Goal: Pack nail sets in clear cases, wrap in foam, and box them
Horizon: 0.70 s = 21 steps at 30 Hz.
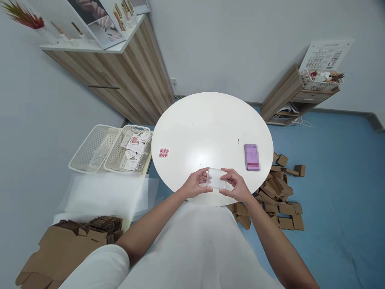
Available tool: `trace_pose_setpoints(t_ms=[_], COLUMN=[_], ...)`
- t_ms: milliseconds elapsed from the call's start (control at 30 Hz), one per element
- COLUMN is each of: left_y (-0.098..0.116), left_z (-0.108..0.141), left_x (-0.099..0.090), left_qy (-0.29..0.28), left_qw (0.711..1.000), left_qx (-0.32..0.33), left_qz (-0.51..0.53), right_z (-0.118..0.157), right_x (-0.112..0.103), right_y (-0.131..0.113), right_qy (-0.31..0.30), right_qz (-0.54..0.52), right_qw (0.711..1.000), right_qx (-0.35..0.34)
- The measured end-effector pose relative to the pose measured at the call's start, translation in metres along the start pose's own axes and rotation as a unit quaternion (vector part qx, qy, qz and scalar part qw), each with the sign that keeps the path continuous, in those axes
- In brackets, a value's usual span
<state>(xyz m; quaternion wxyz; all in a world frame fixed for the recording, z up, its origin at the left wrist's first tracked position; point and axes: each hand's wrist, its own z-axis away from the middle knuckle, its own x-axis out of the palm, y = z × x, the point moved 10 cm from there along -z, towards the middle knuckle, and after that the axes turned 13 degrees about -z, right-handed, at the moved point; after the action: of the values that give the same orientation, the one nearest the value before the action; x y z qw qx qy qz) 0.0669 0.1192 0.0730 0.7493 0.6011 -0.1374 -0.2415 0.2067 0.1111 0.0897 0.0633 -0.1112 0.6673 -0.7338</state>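
Note:
Between my two hands, over the near edge of the round white table (pixel 210 108), is a small clear plastic box (pixel 216 179). My left hand (pixel 198 182) grips its left side, thumb at the near edge and fingers at the far edge. On the right side my right hand (pixel 236 186) pinches it in the same way. Whether anything lies inside the box I cannot tell. A small card with red press-on nails (pixel 164 152) lies at the table's left. Toward the right edge rests a purple, blurred-out rectangular object (pixel 252 157).
Left of the table stand two white perforated baskets (pixel 112 160); the nearer one holds several cards. Clear plastic sheets (pixel 105 194) and a carton of folded cardboard (pixel 69 249) are below them. Small brown boxes (pixel 278 188) lie heaped on the blue floor at right. Cabinets stand behind.

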Motion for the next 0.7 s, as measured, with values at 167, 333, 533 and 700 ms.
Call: trace_pose_setpoints(t_ms=[167, 333, 533, 700], left_y=[0.001, 0.001, 0.002, -0.003], left_z=[0.000, 0.000, 0.000, -0.001], left_x=[0.001, 0.007, 0.012, 0.009], left_qy=[0.003, -0.001, 0.011, 0.018], left_qw=[1.000, 1.000, 0.999, 1.000], left_qx=[-0.008, -0.010, -0.011, -0.012], left_qz=[0.009, 0.019, 0.040, 0.010], right_z=[0.001, 0.004, 0.001, -0.010], right_x=[-0.001, -0.005, -0.013, -0.018], right_y=[-0.001, 0.001, -0.007, 0.001], right_qy=[0.003, 0.020, 0.037, 0.048], right_qz=[-0.013, -0.036, -0.047, -0.067], right_qw=[1.000, 0.999, 0.998, 0.995], right_qx=[-0.009, -0.028, -0.035, 0.064])
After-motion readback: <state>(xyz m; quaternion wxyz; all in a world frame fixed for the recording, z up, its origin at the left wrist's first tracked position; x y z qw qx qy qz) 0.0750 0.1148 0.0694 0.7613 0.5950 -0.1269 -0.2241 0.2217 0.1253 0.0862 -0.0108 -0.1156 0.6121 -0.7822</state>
